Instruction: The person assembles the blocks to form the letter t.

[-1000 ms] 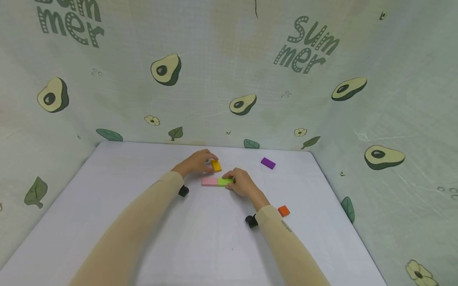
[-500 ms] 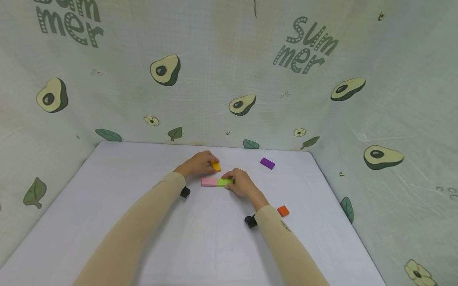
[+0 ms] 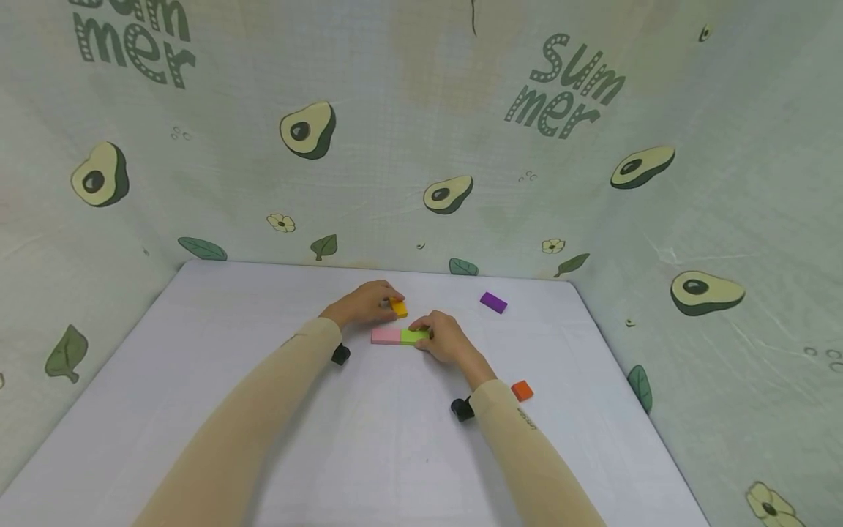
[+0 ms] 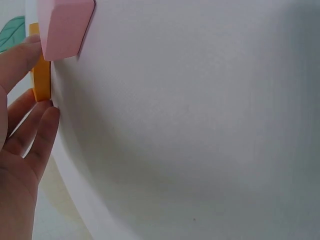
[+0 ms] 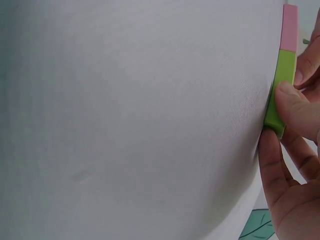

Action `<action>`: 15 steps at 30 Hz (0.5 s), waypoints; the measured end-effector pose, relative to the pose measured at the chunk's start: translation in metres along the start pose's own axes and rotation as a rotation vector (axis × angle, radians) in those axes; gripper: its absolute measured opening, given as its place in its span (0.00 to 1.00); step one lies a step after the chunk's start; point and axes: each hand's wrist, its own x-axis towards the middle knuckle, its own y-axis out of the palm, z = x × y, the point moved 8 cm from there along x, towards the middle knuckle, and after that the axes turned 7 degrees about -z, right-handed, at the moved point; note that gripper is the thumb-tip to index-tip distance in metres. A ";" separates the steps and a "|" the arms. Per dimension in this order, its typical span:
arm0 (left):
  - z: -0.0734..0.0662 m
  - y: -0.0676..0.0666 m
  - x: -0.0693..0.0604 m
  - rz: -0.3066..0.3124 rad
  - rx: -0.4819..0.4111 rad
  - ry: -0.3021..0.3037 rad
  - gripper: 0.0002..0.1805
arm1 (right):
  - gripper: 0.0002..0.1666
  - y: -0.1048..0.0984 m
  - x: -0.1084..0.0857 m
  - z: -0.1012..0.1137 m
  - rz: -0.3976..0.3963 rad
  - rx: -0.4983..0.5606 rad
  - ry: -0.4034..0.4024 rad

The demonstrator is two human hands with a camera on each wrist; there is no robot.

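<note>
Head: right hand (image 3: 448,339) around green block (image 3: 410,337)

There is wide room on the surface (image 3: 395,454) between the two sleeves (image 3: 246,410). Farther up, the touching pink block (image 3: 386,336) and green block (image 3: 410,337) stand in front of the yellow block (image 3: 399,309).

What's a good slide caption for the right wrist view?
Right hand gripping a green block, lined up end to end with a pink block on a white surface.
</note>
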 end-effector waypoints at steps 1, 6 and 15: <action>0.000 0.000 0.000 0.001 0.003 0.003 0.24 | 0.15 0.000 0.000 0.000 -0.001 0.003 0.000; -0.001 -0.001 0.000 0.009 0.002 0.021 0.24 | 0.16 0.000 -0.001 0.001 -0.001 0.002 -0.010; -0.005 -0.001 -0.004 0.038 -0.006 0.076 0.24 | 0.16 0.000 -0.001 0.001 -0.004 -0.009 -0.020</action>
